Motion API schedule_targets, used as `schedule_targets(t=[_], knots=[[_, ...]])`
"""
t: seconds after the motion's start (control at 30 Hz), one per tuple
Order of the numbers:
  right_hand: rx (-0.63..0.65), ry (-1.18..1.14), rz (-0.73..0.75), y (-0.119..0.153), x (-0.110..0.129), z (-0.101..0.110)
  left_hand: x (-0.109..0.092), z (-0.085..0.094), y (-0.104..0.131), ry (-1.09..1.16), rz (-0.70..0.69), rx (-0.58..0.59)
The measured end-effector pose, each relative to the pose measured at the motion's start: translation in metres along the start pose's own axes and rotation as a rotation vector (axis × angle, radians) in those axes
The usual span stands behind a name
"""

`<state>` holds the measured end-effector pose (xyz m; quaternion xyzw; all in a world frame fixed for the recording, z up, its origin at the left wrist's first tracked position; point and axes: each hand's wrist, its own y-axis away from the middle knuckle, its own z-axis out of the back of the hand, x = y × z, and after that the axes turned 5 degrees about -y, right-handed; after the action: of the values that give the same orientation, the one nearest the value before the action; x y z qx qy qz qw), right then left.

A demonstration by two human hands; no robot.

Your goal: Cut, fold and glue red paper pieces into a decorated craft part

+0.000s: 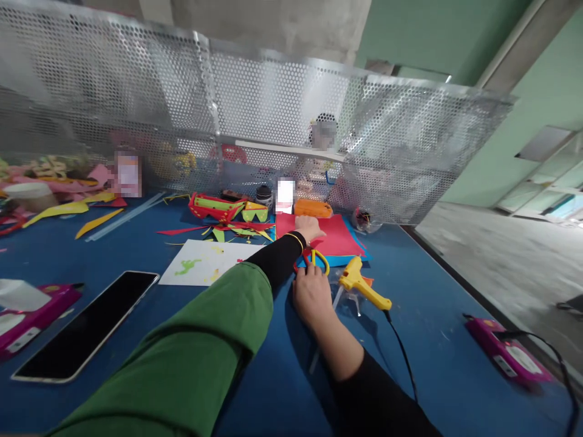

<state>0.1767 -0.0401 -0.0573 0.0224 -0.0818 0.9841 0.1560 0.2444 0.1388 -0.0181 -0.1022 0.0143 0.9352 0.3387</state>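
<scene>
My left hand (308,228), at the end of the green and black sleeve, reaches over the red sheet (339,237), which lies on blue sheets. Its fingers are mostly hidden, so its hold cannot be made out. My right hand (313,295) is just nearer, its fingers at the red and yellow handles of the scissors (321,258). The blades are not clearly visible. To the right of that hand lies a yellow glue gun (363,285) with a black cord. A white sheet (182,267) with green and yellow marks lies left of the hands, partly under my left arm.
A black phone (88,328) and a magenta device (34,321) lie at left, another magenta device (507,352) at right. Red and green paper glasses (214,207), scraps and an orange case (313,209) stand before the perforated metal screen (273,103). A person is behind it.
</scene>
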Motion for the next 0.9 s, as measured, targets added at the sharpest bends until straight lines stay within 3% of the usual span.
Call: schedule_targets(t=[0.2, 0.4, 0.5, 0.6, 0.73, 0.83, 0.9], knots=[[0.015, 0.007, -0.010, -0.002, 0.002, -0.003, -0.001, -0.009, -0.013, 0.027, 0.075, 0.013], [0.030, 0.003, -0.010, -0.003, 0.002, -0.001, -0.008, -0.011, -0.010, 0.140, 0.065, 0.046], [0.026, -0.004, -0.012, -0.002, 0.002, 0.000, -0.009, -0.007, -0.005, 0.266, 0.034, 0.008], [0.021, -0.019, -0.014, -0.001, 0.001, 0.000, -0.007, 0.009, 0.002, 0.411, 0.003, -0.106], [0.011, -0.060, -0.018, -0.001, 0.001, 0.000, 0.003, 0.049, 0.022, 0.570, -0.016, -0.278], [0.004, -0.119, -0.026, -0.001, 0.001, -0.001, 0.019, 0.081, 0.055, 0.665, -0.048, -0.336], [0.002, -0.180, -0.037, 0.000, 0.000, -0.001, 0.034, 0.097, 0.086, 0.748, -0.087, -0.313]])
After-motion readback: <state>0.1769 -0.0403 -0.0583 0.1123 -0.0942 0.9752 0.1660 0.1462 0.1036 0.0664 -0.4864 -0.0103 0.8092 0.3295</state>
